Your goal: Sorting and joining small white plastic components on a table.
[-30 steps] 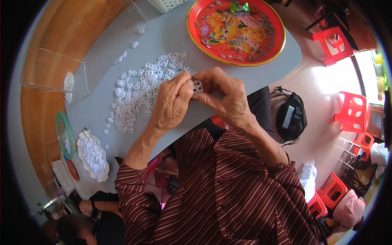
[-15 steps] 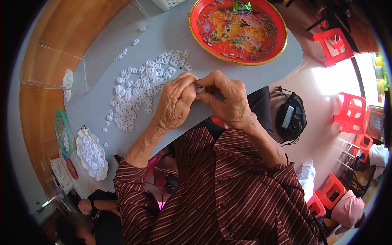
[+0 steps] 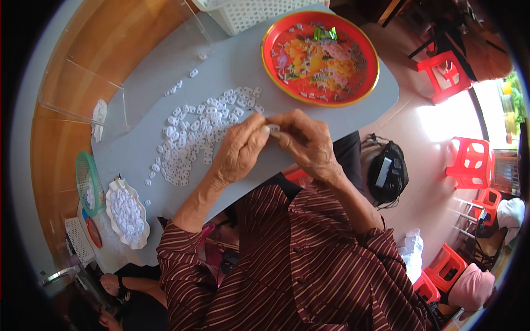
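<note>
Both my hands meet above the near edge of the grey table, closed around a small white plastic piece [image 3: 273,128]. My left hand [image 3: 241,148] pinches it from the left, thumb against it. From the other side my right hand [image 3: 309,144] grips it with thumb and forefinger; the fingers partly cover it. A spread of small white plastic pieces with holes [image 3: 190,144] lies just left of my left hand. Beyond my hands stands a round red tray [image 3: 269,66] with a flower pattern, holding many small grey metal-looking bits and a green wrapper [image 3: 326,34].
A white scalloped dish [image 3: 113,220] of white pieces and a green basket [image 3: 81,171] stand at the left. A white perforated basket [image 3: 248,19] is at the back. A clear panel [image 3: 83,88] borders the table. A co-worker's hand [image 3: 110,284] shows lower left; red stools [image 3: 469,163] stand right.
The view has shifted, so the table and tray sit slightly lower. My fingers have turned a little around the white piece, which shows more plainly between them.
</note>
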Tool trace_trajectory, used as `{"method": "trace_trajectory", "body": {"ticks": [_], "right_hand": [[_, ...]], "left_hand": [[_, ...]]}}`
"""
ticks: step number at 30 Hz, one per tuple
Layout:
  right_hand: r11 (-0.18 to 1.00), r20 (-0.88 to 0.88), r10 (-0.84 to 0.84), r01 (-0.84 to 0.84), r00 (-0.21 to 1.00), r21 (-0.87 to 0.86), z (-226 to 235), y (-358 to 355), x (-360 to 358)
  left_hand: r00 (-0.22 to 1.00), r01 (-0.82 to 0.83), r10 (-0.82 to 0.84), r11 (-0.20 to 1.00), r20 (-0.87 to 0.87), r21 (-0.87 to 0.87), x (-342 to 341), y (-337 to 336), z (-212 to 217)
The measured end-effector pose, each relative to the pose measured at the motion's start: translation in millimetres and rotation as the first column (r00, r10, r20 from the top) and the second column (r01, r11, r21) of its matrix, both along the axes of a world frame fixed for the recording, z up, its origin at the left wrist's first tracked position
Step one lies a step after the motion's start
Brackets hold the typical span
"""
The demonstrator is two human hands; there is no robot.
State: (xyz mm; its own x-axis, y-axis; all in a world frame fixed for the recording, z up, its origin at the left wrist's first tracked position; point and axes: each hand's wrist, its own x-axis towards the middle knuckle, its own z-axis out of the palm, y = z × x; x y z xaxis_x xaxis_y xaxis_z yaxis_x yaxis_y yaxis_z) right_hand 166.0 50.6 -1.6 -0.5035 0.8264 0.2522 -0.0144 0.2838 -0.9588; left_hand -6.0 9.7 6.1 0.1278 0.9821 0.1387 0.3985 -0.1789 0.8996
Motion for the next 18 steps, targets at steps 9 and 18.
{"method": "trace_trajectory", "body": {"ticks": [9,18], "right_hand": [[0.991,0.003,-0.081,0.080,0.997,0.104,49,66,-16],[0.724,0.103,-0.483,0.330,0.870,0.606,87,223,-66]], "left_hand": [[0.966,-0.164,0.167,0.986,0.197,-0.030,-4,-5,5],[0.937,-0.138,0.166,0.984,0.308,-0.111,-16,-24,4]]}}
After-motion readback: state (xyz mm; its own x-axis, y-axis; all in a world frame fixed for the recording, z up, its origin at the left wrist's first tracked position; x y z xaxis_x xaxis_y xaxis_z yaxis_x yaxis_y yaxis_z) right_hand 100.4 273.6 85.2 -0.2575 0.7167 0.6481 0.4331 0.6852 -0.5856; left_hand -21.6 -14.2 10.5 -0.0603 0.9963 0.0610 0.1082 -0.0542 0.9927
